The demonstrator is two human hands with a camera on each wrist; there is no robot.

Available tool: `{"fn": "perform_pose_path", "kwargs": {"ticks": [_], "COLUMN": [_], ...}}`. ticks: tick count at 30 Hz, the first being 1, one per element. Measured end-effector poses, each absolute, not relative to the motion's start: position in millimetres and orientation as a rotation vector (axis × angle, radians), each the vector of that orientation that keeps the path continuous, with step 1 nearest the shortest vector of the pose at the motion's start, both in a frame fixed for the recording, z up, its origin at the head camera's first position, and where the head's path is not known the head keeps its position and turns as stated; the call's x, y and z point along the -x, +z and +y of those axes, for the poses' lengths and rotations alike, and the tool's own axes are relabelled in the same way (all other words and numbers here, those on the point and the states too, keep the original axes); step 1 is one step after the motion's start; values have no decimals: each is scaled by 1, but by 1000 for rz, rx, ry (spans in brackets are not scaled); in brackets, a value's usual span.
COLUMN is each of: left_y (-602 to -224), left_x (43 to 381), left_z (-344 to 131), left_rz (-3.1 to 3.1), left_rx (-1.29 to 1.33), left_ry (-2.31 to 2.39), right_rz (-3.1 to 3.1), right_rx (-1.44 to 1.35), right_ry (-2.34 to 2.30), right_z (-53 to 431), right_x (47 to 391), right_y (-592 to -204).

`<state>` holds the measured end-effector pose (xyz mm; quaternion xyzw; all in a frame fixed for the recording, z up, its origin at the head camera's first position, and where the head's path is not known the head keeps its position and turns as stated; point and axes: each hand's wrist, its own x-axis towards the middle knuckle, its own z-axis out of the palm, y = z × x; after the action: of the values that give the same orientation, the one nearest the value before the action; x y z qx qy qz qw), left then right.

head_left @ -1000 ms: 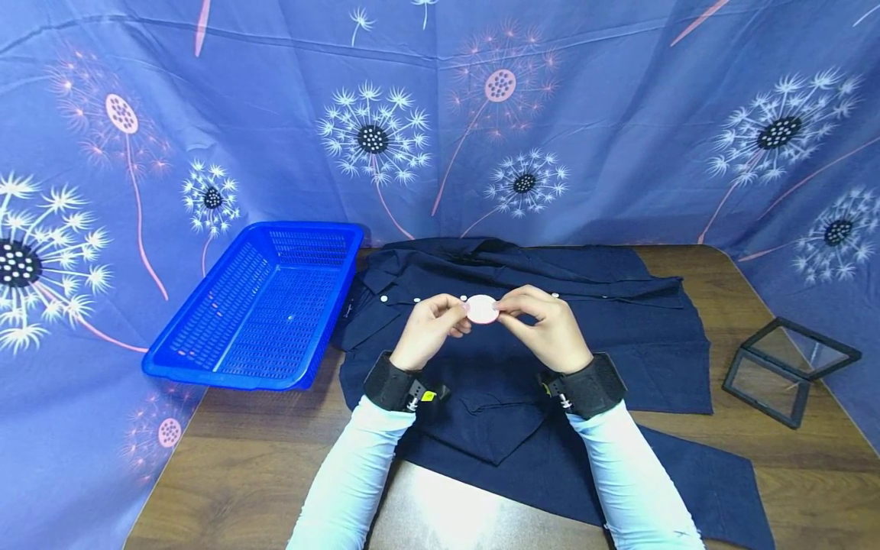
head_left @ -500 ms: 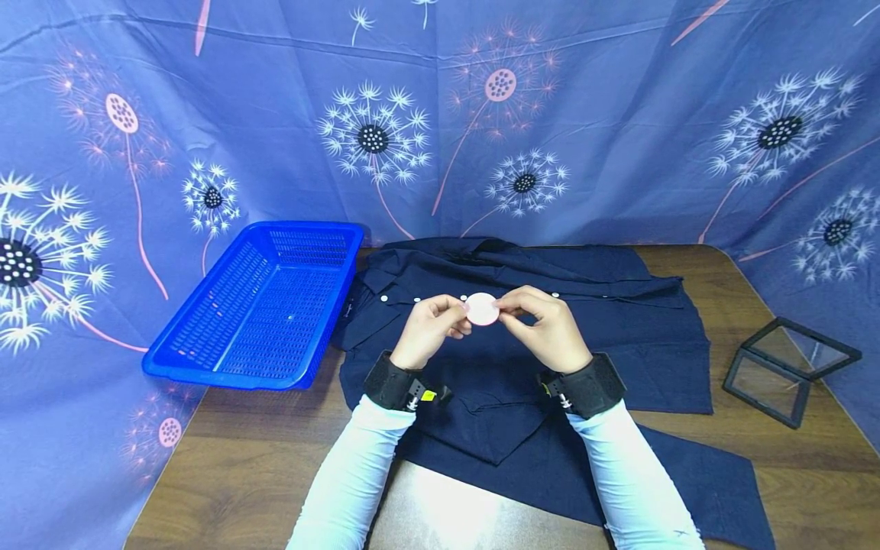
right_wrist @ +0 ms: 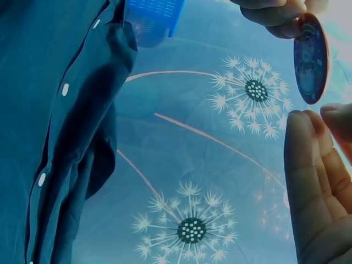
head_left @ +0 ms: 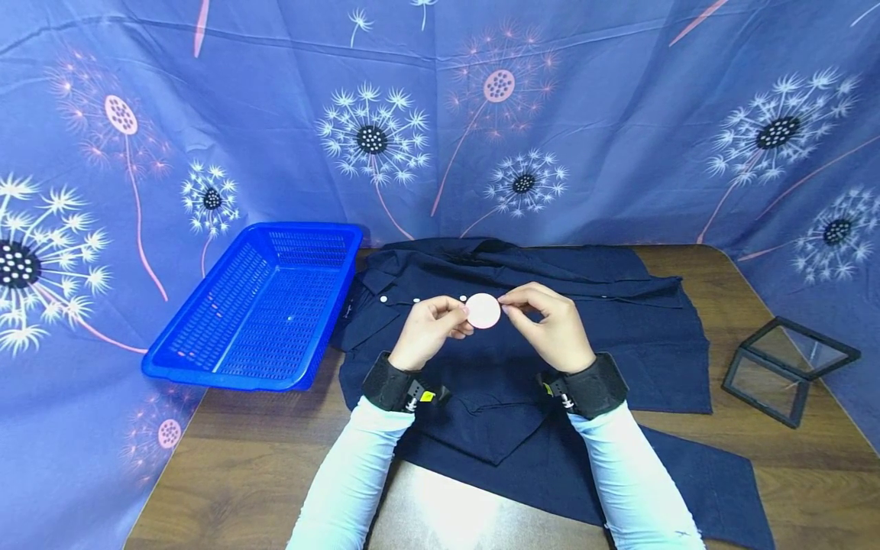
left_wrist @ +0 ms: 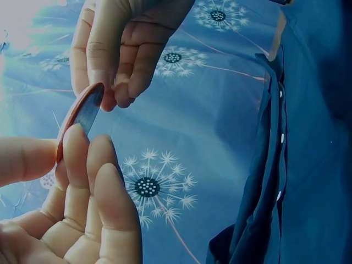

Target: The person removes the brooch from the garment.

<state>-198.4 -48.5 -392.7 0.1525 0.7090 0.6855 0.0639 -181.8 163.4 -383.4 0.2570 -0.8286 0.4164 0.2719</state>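
Curtain (head_left: 619, 191), blue, dandelion print; hangs beyond both hands.
Desk (head_left: 234, 473), wood-grained; below both hands.
Shirt (head_left: 646, 344), dark blue; spread on the desk under both hands, extending past the right.
Basket (head_left: 227, 380), blue plastic, perforated; left of the left hand.
Frame (head_left: 777, 363), black, hinged, two clear panels; well to the right of the right hand.
Left hand (head_left: 428, 332): thumb and fingers pinching the disc.
Right hand (head_left: 553, 328): fingers relaxed, gripping nothing, tips just beside the disc's edge.
Disc (head_left: 483, 311), pale face, reddish rim, darker reverse; at the left hand's fingertips, between the two hands, above the shirt.
Buttons (head_left: 383, 299), white, on the shirt; several near the left hand.
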Motion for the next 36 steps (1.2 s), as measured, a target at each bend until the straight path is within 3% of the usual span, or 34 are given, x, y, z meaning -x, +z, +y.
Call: {"fn": "perform_pose_path", "kwargs": {"ticks": [36], "left_y": [-398], "left_x": [197], "left_z": [-47], "left_rz": [2474], "left_rx": [-772], "left_ry": [1788], "right_rz": [-2417], "right_rx": [-370], "right_ry": [1260], "right_z": [152], "right_x": [179], "right_y": [-384]}}
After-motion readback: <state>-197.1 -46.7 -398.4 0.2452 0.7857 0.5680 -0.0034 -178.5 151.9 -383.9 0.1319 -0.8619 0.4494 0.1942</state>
